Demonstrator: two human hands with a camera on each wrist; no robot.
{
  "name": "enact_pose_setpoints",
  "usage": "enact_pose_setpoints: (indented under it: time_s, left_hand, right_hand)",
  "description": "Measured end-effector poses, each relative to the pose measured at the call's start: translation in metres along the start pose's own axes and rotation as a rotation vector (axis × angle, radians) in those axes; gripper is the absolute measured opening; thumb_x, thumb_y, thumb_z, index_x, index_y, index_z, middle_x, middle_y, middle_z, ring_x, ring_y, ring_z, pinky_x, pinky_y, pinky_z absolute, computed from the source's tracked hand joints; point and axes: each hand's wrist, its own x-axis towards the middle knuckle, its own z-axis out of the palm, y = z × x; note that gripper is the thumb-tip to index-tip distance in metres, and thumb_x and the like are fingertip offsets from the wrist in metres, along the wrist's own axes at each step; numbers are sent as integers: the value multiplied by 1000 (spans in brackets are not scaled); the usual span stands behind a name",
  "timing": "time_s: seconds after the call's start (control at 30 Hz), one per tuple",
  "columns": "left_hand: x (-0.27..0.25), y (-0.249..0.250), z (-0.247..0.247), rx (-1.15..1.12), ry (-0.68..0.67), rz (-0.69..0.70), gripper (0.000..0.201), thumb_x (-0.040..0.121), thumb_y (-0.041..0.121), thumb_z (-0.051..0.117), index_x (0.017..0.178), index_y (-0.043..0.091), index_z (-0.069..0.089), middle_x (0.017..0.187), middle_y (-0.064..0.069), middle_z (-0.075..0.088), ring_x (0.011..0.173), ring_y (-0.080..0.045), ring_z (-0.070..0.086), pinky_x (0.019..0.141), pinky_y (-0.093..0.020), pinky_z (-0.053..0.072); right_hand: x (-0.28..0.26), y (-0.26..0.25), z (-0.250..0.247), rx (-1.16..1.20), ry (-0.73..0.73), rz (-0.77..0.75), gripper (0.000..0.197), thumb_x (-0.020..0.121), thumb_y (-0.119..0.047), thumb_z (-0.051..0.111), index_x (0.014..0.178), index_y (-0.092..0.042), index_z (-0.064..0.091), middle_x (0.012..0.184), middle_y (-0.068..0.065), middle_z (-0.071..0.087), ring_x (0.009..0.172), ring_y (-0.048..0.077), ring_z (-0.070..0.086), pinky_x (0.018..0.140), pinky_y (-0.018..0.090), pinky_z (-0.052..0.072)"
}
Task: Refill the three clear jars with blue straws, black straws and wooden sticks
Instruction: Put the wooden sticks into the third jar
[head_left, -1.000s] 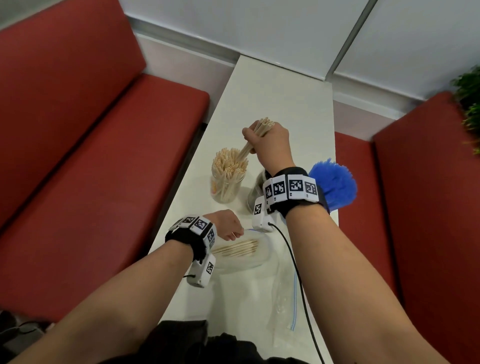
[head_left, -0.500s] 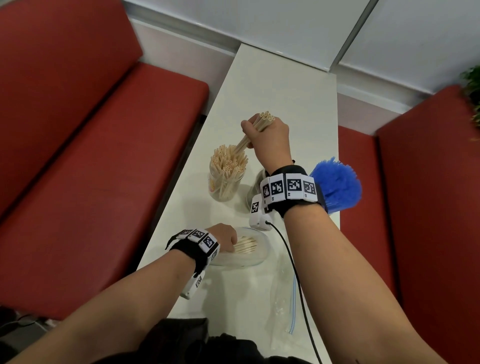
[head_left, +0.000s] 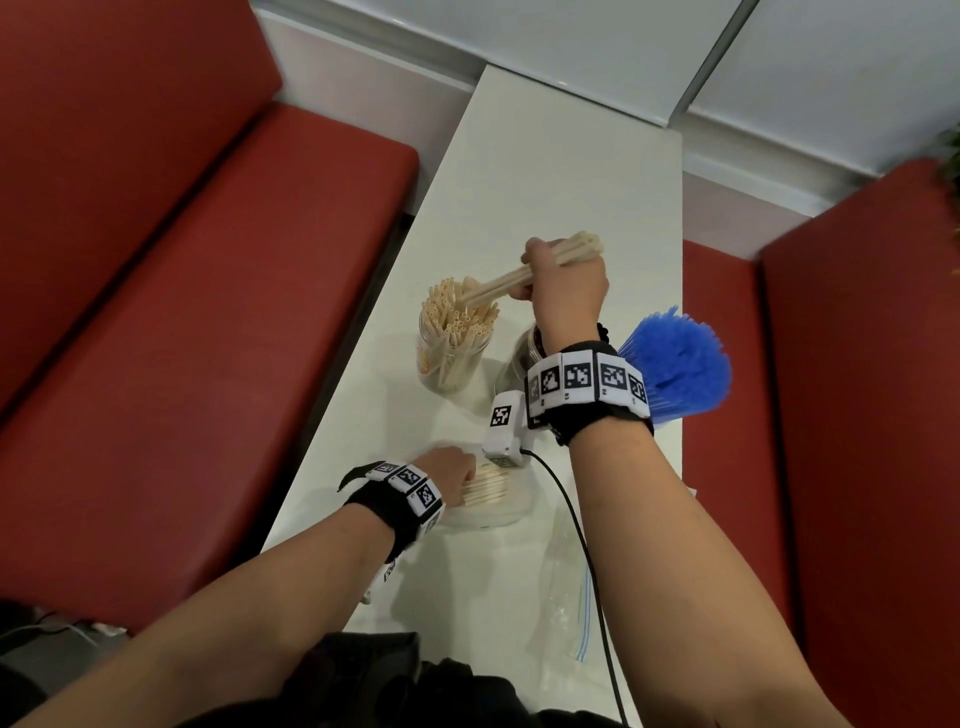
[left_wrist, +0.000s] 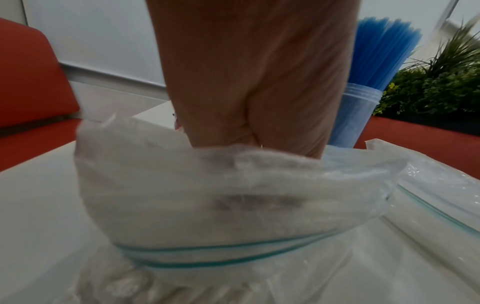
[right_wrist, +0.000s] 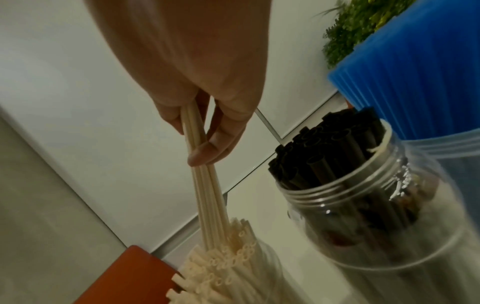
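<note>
My right hand (head_left: 566, 291) pinches a small bundle of wooden sticks (head_left: 519, 280) above the left clear jar (head_left: 452, 358). The bundle slants down, and its lower tips sit among the sticks standing in that jar (right_wrist: 221, 273). The jar of black straws (right_wrist: 350, 185) stands just right of it, mostly hidden behind my right wrist in the head view. Blue straws (head_left: 675, 358) fan out of the third jar (left_wrist: 358, 111). My left hand (head_left: 447, 475) reaches into an open zip bag (left_wrist: 233, 195), fingers curled over the sticks (head_left: 488, 491) lying inside. The plastic hides its fingertips.
All this is on a narrow white table (head_left: 561, 171) between two red benches (head_left: 208, 312). A second, flat zip bag (head_left: 566, 597) lies near the front edge. A black cable (head_left: 582, 530) runs from my right wrist. Green plants (left_wrist: 441, 82) stand beyond the right bench.
My right hand has tilted the bundle lower, so its tips now reach the jar's mouth. My left hand has slid from the bag's edge onto the sticks inside.
</note>
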Motion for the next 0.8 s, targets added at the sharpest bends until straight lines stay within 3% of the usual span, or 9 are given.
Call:
enact_pose_setpoints:
  time_s: [0.1, 0.27, 0.37, 0.53, 0.6, 0.7, 0.8]
  left_hand:
    - [3, -1, 2, 22, 15, -19, 37, 90, 14, 65, 126, 14, 60, 131, -12, 57, 120, -30, 57, 104, -36, 45]
    - [4, -1, 8, 125, 31, 2, 49, 82, 16, 74, 127, 13, 54, 128, -12, 51, 116, -32, 56, 102, -40, 45]
    - [4, -2, 8, 154, 39, 23, 52, 79, 15, 76, 126, 14, 52, 128, -12, 52, 114, -32, 57, 97, -39, 46]
    - [4, -5, 6, 140, 16, 20, 50, 82, 15, 74, 127, 13, 51, 128, -12, 56, 115, -31, 57, 100, -40, 47]
    - [4, -5, 11, 158, 50, 15, 55, 82, 16, 73, 130, 13, 49, 134, -12, 52, 120, -31, 54, 104, -41, 45]
    - [4, -2, 21, 226, 84, -48, 68, 83, 18, 74, 141, 10, 39, 140, -12, 39, 129, -34, 43, 105, -42, 44]
    - [5, 0, 23, 300, 66, -48, 65, 86, 16, 70, 143, 10, 39, 142, -11, 38, 130, -34, 42, 106, -44, 44]
  right_hand:
    - [-1, 2, -3, 7, 29, 33, 22, 86, -18, 66, 82, 4, 71, 63, 8, 70, 51, 22, 72, 53, 33, 56]
    - [-5, -8, 9, -118, -85, -100, 28, 89, -18, 68, 84, 9, 69, 67, 18, 71, 57, 32, 72, 62, 51, 60]
    - [-5, -15, 20, -135, -87, -143, 33, 89, -23, 69, 87, 10, 67, 69, 22, 71, 63, 36, 71, 64, 51, 60]
    - [7, -3, 27, -195, -50, -46, 31, 91, -25, 64, 95, 5, 60, 89, 25, 71, 82, 40, 71, 76, 51, 59]
    - [9, 10, 28, -251, -69, -1, 31, 92, -25, 62, 95, 6, 58, 94, 27, 70, 85, 37, 70, 79, 46, 59]
    - [6, 27, 31, -384, -175, 5, 32, 92, -26, 65, 91, 5, 61, 96, 20, 70, 77, 28, 63, 64, 31, 50]
    - [-1, 32, 34, -386, -274, -133, 28, 90, -21, 70, 106, 1, 67, 102, 17, 69, 93, 30, 65, 80, 36, 52]
